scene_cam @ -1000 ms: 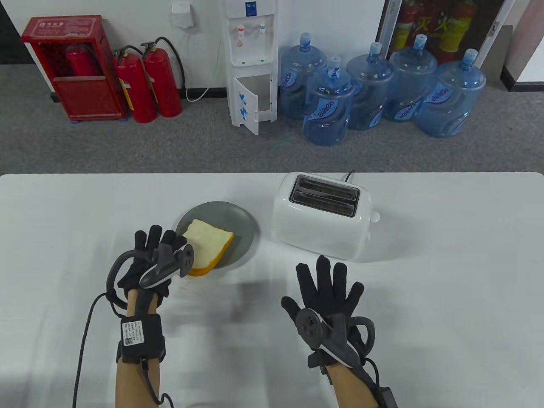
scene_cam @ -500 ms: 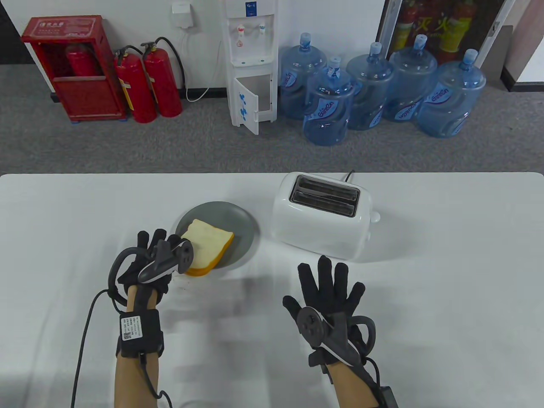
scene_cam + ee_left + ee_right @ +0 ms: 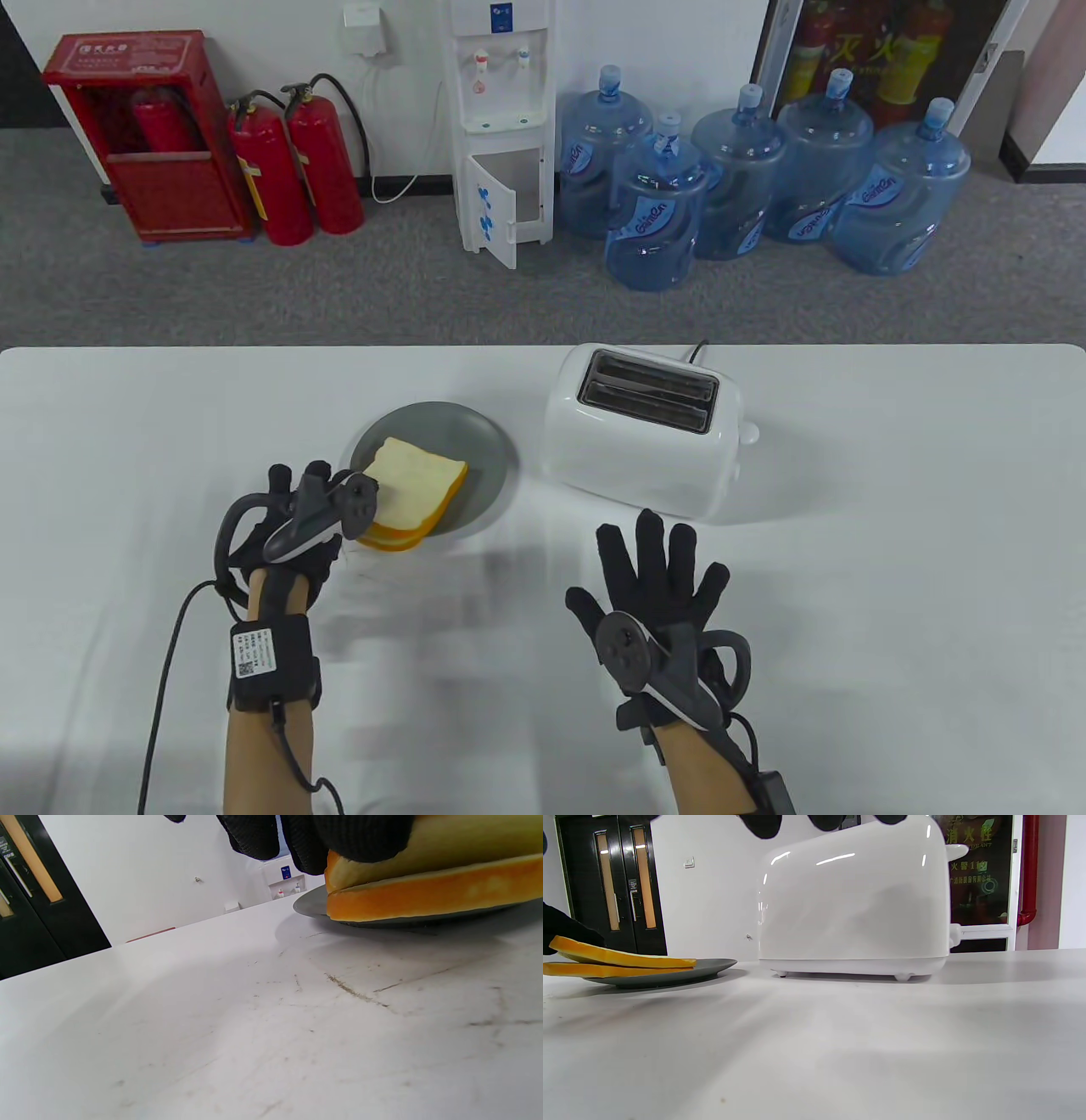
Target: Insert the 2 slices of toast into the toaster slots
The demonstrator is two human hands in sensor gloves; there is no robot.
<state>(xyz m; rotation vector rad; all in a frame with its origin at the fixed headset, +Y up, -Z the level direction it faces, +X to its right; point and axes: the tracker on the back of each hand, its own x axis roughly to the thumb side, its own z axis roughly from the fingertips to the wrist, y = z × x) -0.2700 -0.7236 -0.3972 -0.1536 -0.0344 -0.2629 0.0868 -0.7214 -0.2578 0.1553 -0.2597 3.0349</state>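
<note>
Left hand (image 3: 293, 531) pinches the top toast (image 3: 416, 488), its near edge raised off the lower slice (image 3: 424, 895) on the plate (image 3: 484, 441), left of centre. Right hand (image 3: 657, 594) hovers flat, fingers spread, below the toaster (image 3: 640, 429), both slots bare.

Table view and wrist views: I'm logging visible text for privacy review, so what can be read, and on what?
"GainGn", roughly, on the blue water jugs' labels; letters uncertain.
Large yellow Chinese characters on the red poster behind glass; not clearly readable.
White characters on the red extinguisher cabinet: blurred.
White wrist-strap label: too small.
</note>
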